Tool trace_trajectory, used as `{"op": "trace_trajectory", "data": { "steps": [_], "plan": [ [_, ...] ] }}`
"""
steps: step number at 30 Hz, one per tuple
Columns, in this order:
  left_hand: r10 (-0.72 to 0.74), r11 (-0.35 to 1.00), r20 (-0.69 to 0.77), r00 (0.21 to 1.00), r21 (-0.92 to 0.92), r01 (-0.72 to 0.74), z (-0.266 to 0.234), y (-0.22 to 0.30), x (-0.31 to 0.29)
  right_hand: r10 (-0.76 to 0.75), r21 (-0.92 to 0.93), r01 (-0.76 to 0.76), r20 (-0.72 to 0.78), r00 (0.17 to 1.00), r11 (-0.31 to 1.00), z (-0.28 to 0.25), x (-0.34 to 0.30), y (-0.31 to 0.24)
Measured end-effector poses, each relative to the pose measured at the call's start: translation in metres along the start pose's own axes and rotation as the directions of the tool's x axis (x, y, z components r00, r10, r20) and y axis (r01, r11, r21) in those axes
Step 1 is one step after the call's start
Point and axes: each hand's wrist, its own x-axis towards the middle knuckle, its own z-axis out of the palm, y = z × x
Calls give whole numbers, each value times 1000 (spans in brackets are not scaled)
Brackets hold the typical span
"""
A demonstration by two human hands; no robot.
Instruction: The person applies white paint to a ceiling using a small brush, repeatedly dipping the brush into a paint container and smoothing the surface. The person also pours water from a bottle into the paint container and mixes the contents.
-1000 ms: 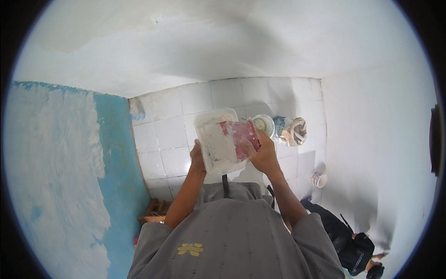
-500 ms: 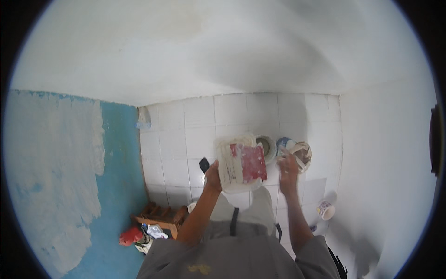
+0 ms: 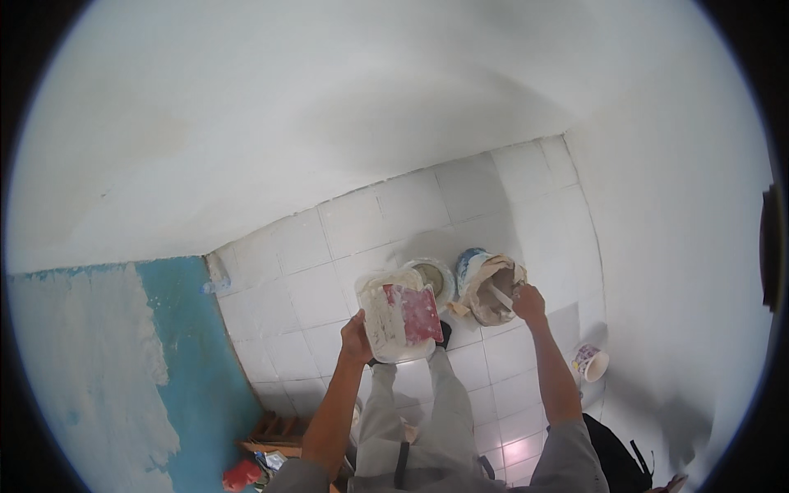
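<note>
Holding tray edge (image 3: 401,355) in left fingers (image 3: 358,320), pale tool (image 3: 499,295) in right fingers (image 3: 522,292), inside bag's rim (image 3: 496,264).

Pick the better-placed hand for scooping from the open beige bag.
Right, probably: the right hand holds a pale slender tool angled into the bag. The left hand is farther away and occupied, gripping the white rectangular plastic tray carrying a flat red spreader.

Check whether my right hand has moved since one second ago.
Yes, rightward: judged against the round tub on the floor, your right hand has gone from the red scraper to the open bag.
</note>
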Motion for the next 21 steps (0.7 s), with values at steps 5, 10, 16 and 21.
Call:
{"op": "trace_trajectory", "data": {
  "steps": [5, 10, 16, 21],
  "plan": [
    [-28, 999, -23, 999, 17, 28, -16, -40, 48, -79, -223, 84, 30, 996, 971, 38, 15, -24],
    [1, 996, -113, 994, 91, 9, -4, -55, 78, 10, -309, 36, 147, 989, 950, 115, 43, -6],
    [-52, 997, -99, 994, -66, 45, -6, -58, 100, -157, -530, 105, -54, 986, 841, 159, 48, 27],
    [-18, 997, -250, 968, 62, 35, 18, -51, 116, -47, -276, 56, 38, 998, 960, 158, 47, 28]
  ]
}}
